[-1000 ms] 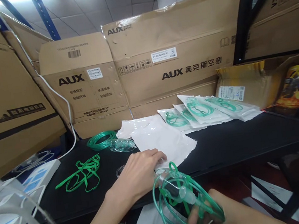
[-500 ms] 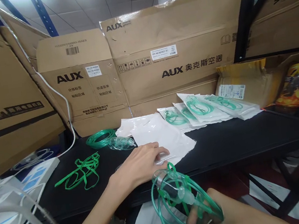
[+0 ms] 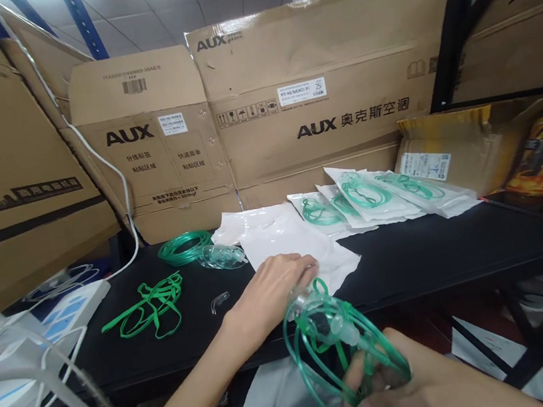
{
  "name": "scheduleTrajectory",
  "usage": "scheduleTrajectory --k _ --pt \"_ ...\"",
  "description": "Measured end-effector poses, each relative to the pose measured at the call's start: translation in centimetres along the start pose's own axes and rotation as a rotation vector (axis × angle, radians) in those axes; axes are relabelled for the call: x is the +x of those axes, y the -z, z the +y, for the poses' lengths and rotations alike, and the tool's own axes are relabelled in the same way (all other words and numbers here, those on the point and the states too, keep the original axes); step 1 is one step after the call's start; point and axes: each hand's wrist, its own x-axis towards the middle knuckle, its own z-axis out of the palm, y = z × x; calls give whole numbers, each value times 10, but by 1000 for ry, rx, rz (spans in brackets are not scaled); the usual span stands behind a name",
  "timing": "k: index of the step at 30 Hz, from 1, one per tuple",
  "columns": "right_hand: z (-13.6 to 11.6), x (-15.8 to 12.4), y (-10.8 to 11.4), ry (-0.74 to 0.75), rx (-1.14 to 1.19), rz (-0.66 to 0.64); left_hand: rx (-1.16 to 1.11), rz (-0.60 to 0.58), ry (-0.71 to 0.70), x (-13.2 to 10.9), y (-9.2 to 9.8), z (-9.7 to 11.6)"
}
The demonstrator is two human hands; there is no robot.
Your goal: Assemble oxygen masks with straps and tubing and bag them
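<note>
My right hand (image 3: 381,376) is closed around a bundle of coiled green tubing (image 3: 316,379) with a clear oxygen mask (image 3: 326,324), held low in front of the table edge. The mask's far end comes close to the fingers of my left hand (image 3: 278,290). That hand lies at the near side of a white pouch (image 3: 282,242), its fingers bent together on the pouch; the thumb is hidden. Behind my left wrist, a thin bent metal strip (image 3: 219,301) lies on the black table (image 3: 434,248).
Left of the pouch are coiled green tubing (image 3: 181,248), a clear mask piece (image 3: 222,256) and green elastic straps (image 3: 154,304). Several packed pouches (image 3: 365,190) lie at the back, before cardboard boxes (image 3: 320,48). A power strip (image 3: 71,309) with cables sits left, a bottle (image 3: 541,145) right.
My left fingers have drawn together and moved slightly right on the pouch. The mask bundle has shifted a little right in my right hand. The metal strip now shows more.
</note>
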Motion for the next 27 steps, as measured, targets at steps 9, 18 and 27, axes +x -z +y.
scheduleTrajectory --k 9,18,27 --pt "-3 8 2 -26 255 202 -164 137 166 -12 -2 -5" --pt "-13 11 -6 -117 322 273 -145 247 14 -15 -10 5" --pt "-32 23 0 -38 191 250 -176 180 -166 -17 -11 15"
